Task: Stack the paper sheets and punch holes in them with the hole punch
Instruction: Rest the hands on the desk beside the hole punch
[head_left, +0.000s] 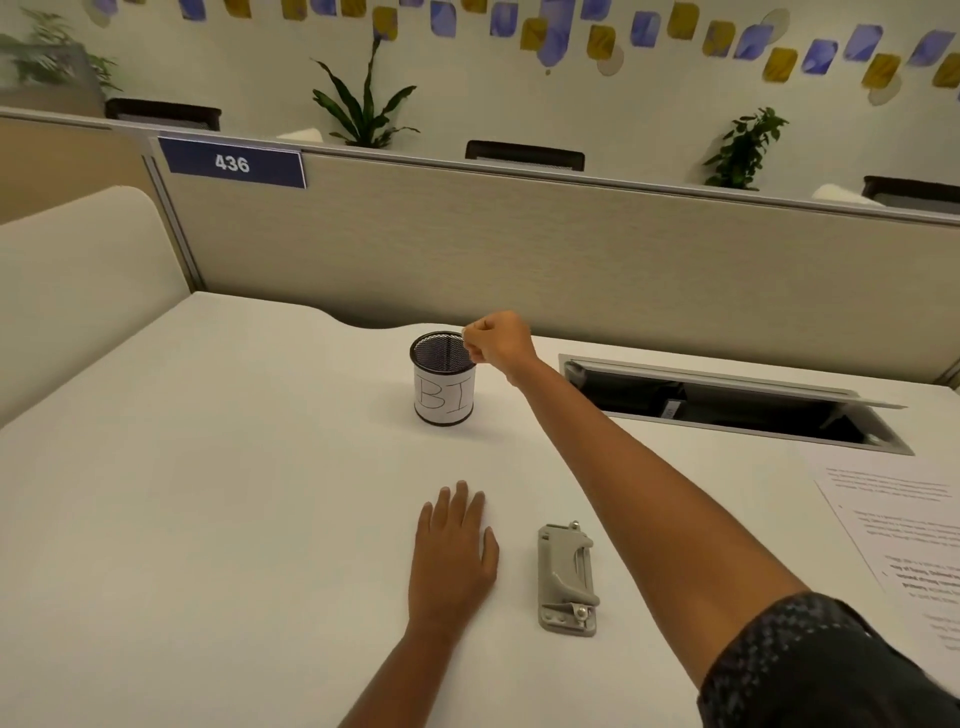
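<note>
While I watch from the head view, both hands are off the paper and off the punch.

Right hand (496, 343): reached far across the desk (208, 519), curled narrow at the near rim of the mesh cup (442, 378). Fingertips look pinched on something tiny and pale; I cannot tell what it is, or whether anything is really held.

Likely reason: my guess is a scrap or chad being dropped in the cup, since the cup's paper label reads "BI", possibly a bin. That is a judgement only.

Left hand (452, 551): flat, palm down, fingers spread on bare desk, holding nothing. Reads as bracing the body for the long reach.

Hole punch (567, 579): grey, lying on the desk just right of the left hand, under the outstretched right forearm, untouched. Long axis runs away from me.

Paper sheets (904, 535): printed, lying flat at the right edge of the desk, well apart from the punch, partly cut off by the frame. How many, I cannot tell; edges look roughly together.

Mesh cup contents: interior dark through the mesh; nothing visible inside from this angle.

Cable tray (727, 402): recessed slot with lid propped open, beyond the sheets; dark inside, a small pale tag, otherwise unclear.

Task standing: sheets and punch not yet brought together.
</note>
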